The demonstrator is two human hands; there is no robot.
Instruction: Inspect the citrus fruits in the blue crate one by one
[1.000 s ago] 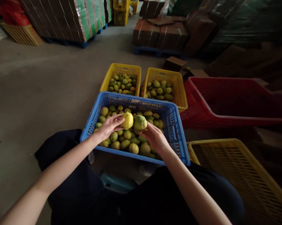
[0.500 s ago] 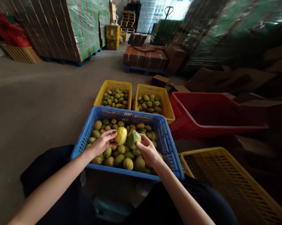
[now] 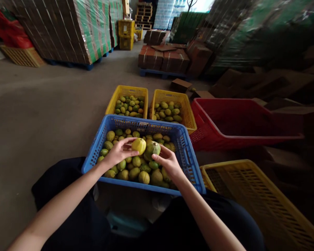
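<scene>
Over the near blue crate, a partly curled grip is kept by the right hand on a green fruit, and by the left hand on a yellow fruit, now tilted and brought closer to the green; neither is released.

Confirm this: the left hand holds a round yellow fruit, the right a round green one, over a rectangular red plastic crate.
Not quite: in the head view, the left hand holds a round yellow fruit, the right hand a round green fruit, over a rectangular blue, not red, plastic crate.
</scene>
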